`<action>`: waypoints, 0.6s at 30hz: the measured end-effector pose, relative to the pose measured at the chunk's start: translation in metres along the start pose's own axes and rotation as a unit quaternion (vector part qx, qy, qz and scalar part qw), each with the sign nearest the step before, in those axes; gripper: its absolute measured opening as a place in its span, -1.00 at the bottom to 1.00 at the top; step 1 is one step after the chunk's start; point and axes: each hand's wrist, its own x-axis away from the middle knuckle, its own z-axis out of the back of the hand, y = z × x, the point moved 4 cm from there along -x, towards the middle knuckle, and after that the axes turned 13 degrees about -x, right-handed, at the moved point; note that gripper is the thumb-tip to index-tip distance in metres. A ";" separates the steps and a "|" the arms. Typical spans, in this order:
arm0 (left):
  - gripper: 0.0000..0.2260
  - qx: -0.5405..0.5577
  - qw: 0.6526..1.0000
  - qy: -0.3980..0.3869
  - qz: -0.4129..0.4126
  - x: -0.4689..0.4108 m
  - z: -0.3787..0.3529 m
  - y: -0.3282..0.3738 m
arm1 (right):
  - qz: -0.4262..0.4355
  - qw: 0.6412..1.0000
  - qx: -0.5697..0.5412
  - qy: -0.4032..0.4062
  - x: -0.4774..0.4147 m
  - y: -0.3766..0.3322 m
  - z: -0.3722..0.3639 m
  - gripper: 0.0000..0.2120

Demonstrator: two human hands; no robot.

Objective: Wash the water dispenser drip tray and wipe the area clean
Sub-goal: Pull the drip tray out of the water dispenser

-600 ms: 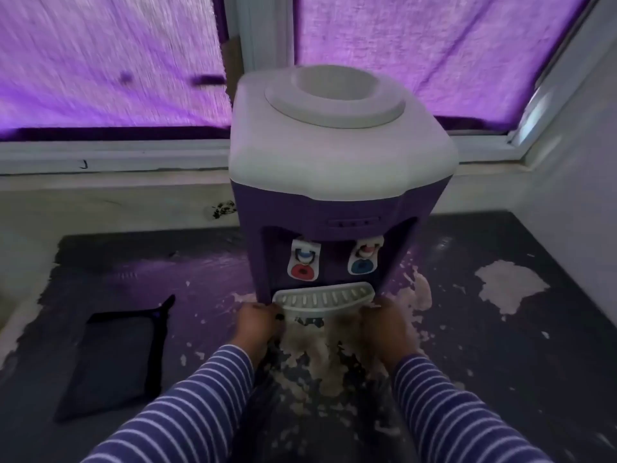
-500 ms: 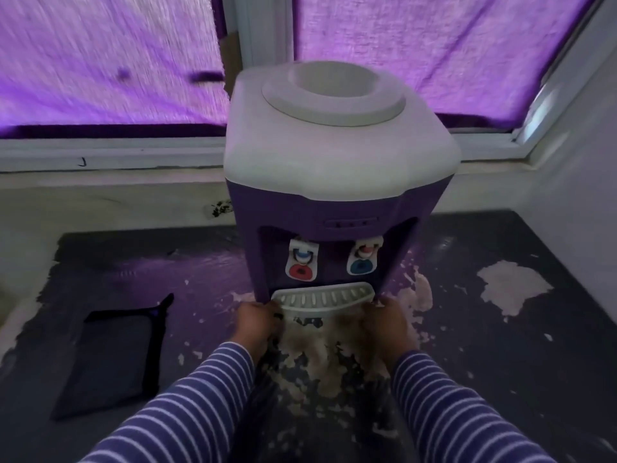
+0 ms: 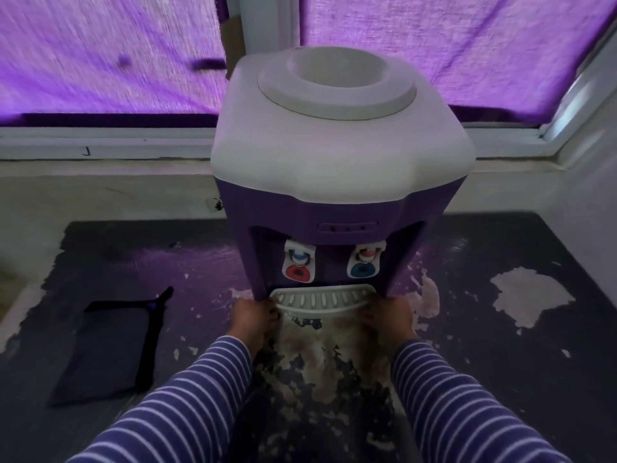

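Observation:
A purple water dispenser (image 3: pixel 334 202) with a white top stands on a dark, peeling counter. Its white slotted drip tray (image 3: pixel 322 300) sits at the base under the red and blue taps. My left hand (image 3: pixel 255 317) grips the tray's left end. On the tray's right end, my right hand (image 3: pixel 389 315) holds it the same way. Both fingertips are tucked under the dispenser's feet and partly hidden.
A dark folded cloth (image 3: pixel 107 349) lies on the counter (image 3: pixel 500 362) to the left. The counter surface is flaked, with pale bare patches in front of the dispenser and at the right. A window ledge and purple curtain run behind; a white wall closes the right side.
Both hands stay on the ends of the drip tray. The view has shifted slightly closer to the dispenser; the tray shows no clear movement.

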 end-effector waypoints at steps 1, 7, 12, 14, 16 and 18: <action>-0.93 -0.006 1.000 0.002 -0.004 0.001 0.000 0.001 | -0.004 1.000 -0.012 -0.002 -0.001 0.000 -0.001 -0.88; -0.78 -0.009 1.000 -0.026 0.000 0.006 -0.001 0.004 | -0.028 0.998 -0.059 -0.006 -0.005 -0.001 -0.003 -0.91; -0.84 -0.029 0.999 -0.017 -0.003 0.011 0.000 0.005 | -0.041 0.997 -0.069 -0.005 -0.003 -0.002 -0.002 -0.95; -0.81 -0.033 0.999 0.003 -0.009 0.010 0.002 0.003 | -0.046 0.996 -0.073 -0.007 -0.003 -0.001 -0.002 -0.94; -0.78 -0.037 0.999 -0.007 -0.017 0.010 0.003 0.002 | -0.055 0.995 -0.087 -0.007 -0.002 -0.001 -0.002 -0.94; -0.74 -0.061 0.997 -0.038 -0.030 0.007 0.003 -0.001 | -0.048 0.997 -0.064 -0.002 -0.003 0.001 -0.001 -0.93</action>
